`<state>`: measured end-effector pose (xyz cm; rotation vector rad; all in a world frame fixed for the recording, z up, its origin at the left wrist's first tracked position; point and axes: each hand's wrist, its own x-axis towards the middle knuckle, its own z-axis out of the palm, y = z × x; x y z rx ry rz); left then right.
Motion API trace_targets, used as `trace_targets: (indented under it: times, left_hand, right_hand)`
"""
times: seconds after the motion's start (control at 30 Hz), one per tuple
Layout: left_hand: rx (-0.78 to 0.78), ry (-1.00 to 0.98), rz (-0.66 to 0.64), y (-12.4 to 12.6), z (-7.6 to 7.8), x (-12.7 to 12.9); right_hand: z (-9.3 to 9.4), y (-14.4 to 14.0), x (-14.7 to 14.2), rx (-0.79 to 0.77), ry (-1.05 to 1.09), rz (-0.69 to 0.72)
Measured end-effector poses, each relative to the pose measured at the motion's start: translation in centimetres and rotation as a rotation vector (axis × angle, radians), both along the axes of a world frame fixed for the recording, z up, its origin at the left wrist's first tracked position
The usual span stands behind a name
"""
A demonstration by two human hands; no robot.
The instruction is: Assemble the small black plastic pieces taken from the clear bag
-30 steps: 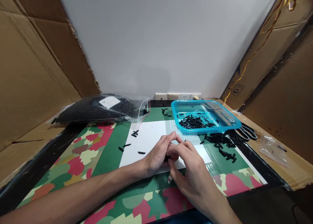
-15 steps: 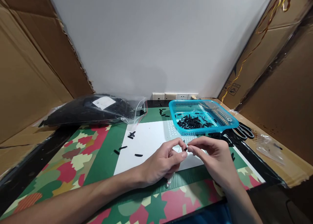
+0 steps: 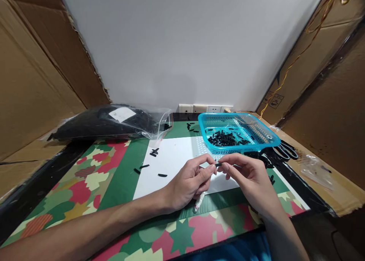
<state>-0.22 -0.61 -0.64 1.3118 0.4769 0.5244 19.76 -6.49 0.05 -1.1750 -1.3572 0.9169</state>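
Black piece, probably light, stiff and slip-prone, suits a fingertip grip at its ends, where left hand and right hand pinch it, lower right of frame centre.

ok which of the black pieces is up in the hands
The black piece held between left hand and right hand, in front of the blue basket; others nearby lie loose in that basket, on the mat or white sheet.
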Motion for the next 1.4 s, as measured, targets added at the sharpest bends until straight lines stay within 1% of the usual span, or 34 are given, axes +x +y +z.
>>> trace_targets:
  times: [0.3, 0.6, 0.87, 1.03, 1.27, 1.33, 1.4]
  left_hand:
    - [0.040, -0.009, 0.036, -0.15, 0.20, 0.15]
    - [0.039, -0.014, 0.052, -0.10, -0.07, 0.21]
    - [0.032, -0.009, 0.061, -0.03, 0.19, 0.24]
    - [0.080, 0.024, 0.092, -0.01, 0.11, 0.15]
    - [0.125, 0.075, 0.070, 0.01, 0.09, 0.07]
    - [0.110, 0.063, 0.070, 0.00, 0.17, 0.13]
    - [0.074, 0.038, 0.076, -0.02, 0.20, 0.19]
  right_hand:
    - [0.23, -0.08, 0.02, 0.023, -0.048, 0.006]
    - [-0.04, -0.15, 0.00, 0.072, -0.070, -0.004]
    - [0.11, -0.18, -0.25, 0.075, -0.133, -0.020]
    - [0.37, -0.30, -0.41, 0.090, -0.173, 0.003]
    - [0.65, -0.50, -0.62, 0.072, -0.215, 0.035]
    - [0.57, -0.50, -0.58, 0.078, -0.218, 0.026]
    - [0.27, -0.35, -0.39, 0.095, -0.241, -0.013]
